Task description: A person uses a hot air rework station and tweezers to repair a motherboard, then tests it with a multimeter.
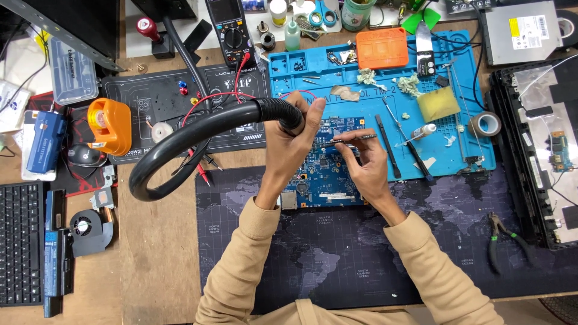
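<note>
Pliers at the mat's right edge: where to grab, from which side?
Take the pliers by the two green-and-black handles, coming from the near, lower side. The jaws point up and away toward the opened laptop, and the handles splay apart on the dark mat, free of other tools.

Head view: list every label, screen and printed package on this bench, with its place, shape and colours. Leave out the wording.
Black handheld multimeter, top centre: dark blank rectangular screen above a round dial.
Silver flat optical drive, top right: yellow-and-white rectangular label.
Clear plastic lidded box, upper left: small dark print on the lid.
Blue rectangular pack, left edge: white print along its side.
Orange tape dispenser, beside the pack: no label visible.
</note>
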